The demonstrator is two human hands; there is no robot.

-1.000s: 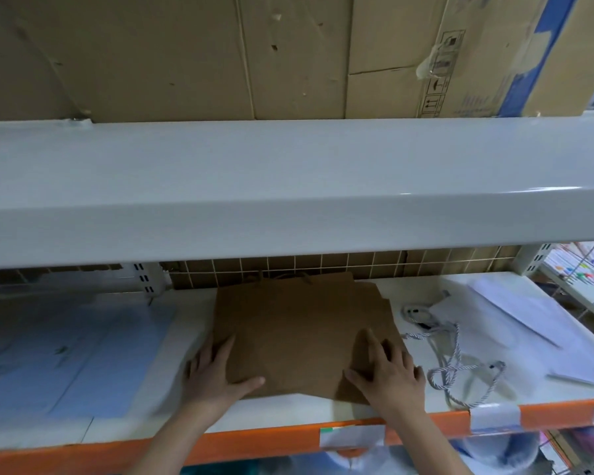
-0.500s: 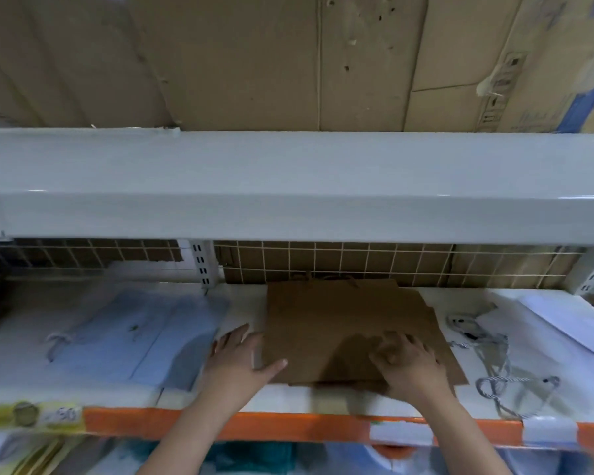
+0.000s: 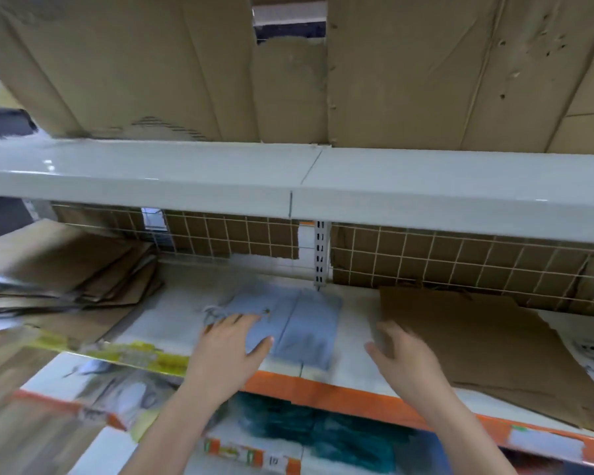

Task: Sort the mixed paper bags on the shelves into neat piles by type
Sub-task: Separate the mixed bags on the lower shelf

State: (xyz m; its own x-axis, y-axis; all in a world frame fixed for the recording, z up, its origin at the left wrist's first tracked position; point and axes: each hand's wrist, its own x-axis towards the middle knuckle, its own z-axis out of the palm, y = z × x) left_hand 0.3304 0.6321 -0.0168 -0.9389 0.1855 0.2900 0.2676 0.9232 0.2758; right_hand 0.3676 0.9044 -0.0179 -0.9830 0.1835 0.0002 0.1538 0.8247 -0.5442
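**Blue bags next on the sorting shelf**

White shelving with an orange front lip (image 3: 357, 395) carries the work, backed by a wire grid (image 3: 460, 265) with cardboard behind it. The left hand (image 3: 227, 351) lies flat on the blue paper bags (image 3: 306, 323), fingers straight and spread, thumb out toward 3 o'clock, fingertips near the bags' cord handles (image 3: 213, 311); it presses and does not pinch. The right hand (image 3: 402, 354) hovers between the blue bags and the brown bag pile (image 3: 477, 341), fingers loosely spread and holding nothing; whether it brushes the brown edge is hard to tell through the blur.

From the left hand, the blue bags spread toward 1 o'clock, lying roughly square to the shelf front near the middle upright (image 3: 321, 255). The brown pile sits at 3 o'clock, its lower sheets fanned out past the lip. At 9 o'clock a loose heap of brown bags (image 3: 76, 279) is splayed unevenly.

The step looks like squaring the blue bags. Done well, I think both palms should bracket the stack from opposite sides and tap the edges flush, keeping the cords tucked to one end so they do not snag. Pressing down alone would likely slide the top sheet. The fanned brown sheets probably need another tidy, and the heap at 9 o'clock seems unsorted.
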